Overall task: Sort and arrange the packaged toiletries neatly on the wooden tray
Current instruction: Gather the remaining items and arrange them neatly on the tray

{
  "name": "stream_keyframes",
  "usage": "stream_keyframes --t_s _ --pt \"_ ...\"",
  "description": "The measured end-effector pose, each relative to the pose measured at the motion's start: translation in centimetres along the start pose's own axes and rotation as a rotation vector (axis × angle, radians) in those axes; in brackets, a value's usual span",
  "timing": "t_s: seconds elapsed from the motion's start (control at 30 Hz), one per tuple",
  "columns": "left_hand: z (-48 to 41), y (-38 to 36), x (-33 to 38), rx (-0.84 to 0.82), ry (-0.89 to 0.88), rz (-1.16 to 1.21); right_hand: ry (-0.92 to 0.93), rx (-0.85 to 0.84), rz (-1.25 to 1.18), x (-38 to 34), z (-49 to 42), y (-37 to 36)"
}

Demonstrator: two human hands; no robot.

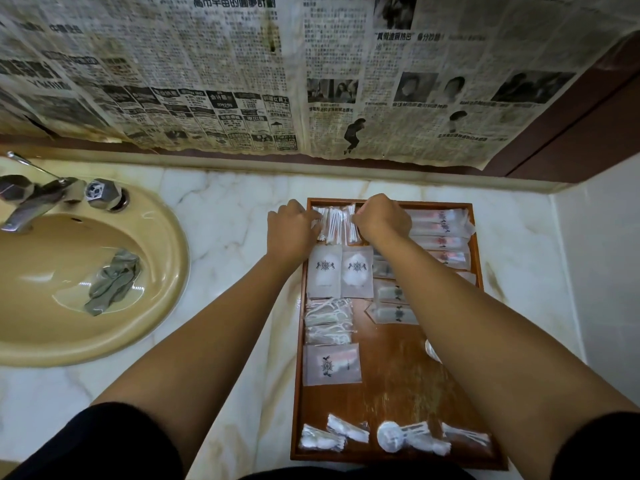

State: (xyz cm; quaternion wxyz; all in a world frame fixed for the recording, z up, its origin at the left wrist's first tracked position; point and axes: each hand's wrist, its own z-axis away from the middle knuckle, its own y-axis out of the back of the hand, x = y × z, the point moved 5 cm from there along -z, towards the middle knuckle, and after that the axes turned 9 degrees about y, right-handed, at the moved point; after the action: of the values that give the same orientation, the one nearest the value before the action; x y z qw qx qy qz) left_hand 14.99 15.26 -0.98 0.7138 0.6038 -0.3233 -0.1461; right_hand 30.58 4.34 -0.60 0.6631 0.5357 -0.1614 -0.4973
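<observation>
My wooden tray (388,393) is reddish-brown, with pale streaks in its grain. The swab packets (334,225) are clear, showing white sticks and white tips. Two sachets (323,271) are frosted pale grey, each printed with a dark round emblem. The long packets (440,230) are cloudy white with red marks and a small dark print. The floss picks (329,320) are white. The countertop (225,209) is white marble veined in grey and tan. The basin (166,271) is beige, the cloth (112,285) grey, the tap (38,199) silvery. The newspaper (242,81) is yellowed and black-printed. My sleeves (114,441) are black.
</observation>
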Motion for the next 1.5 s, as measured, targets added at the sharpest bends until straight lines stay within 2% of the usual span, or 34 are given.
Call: stream_keyframes --t_s 0.2,0.3,0.43,0.67,0.73,0.87,0.97,1.1,1.2,1.37,1.5 --pt "-0.1 -0.4 -0.4 -0.012 0.009 -0.019 0.084 -0.009 0.136 0.3 -0.2 -0.3" --pt "-0.1 -0.4 -0.5 -0.017 0.006 -0.008 0.253 0.044 0.123 -0.6 -0.1 -0.4" --pt "0.0 -0.4 -0.6 -0.028 0.018 0.0 0.45 0.004 0.099 -2.0 0.4 -1.6" --pt "0.1 -0.6 -0.7 -0.013 0.006 0.009 0.467 0.022 0.153 -1.9 0.0 -2.2" --pt "0.3 -0.5 -0.8 -0.002 0.009 0.036 0.474 0.02 0.116 -1.9 0.3 -1.9" --pt "1.7 0.5 -0.5 0.032 0.02 0.12 0.5 0.063 -0.121 -1.5 3.1 -0.4" --pt "4.3 1.9 0.5 0.029 -0.03 0.172 0.515 0.079 -0.212 -0.1 7.1 0.3" --pt "9.8 3.2 2.6 -0.098 -0.143 0.279 0.507 0.092 -0.257 3.9 14.7 1.0" --pt "14.6 3.2 4.7 -0.265 -0.251 0.292 0.437 0.026 -0.251 8.0 20.5 1.0" --pt "22.4 0.2 8.2 -0.553 -0.528 0.146 0.287 -0.251 -0.188 15.6 27.4 -2.0" --pt "26.8 -2.8 10.1 -0.668 -0.615 0.045 0.212 -0.251 -0.069 20.6 31.2 -3.6"
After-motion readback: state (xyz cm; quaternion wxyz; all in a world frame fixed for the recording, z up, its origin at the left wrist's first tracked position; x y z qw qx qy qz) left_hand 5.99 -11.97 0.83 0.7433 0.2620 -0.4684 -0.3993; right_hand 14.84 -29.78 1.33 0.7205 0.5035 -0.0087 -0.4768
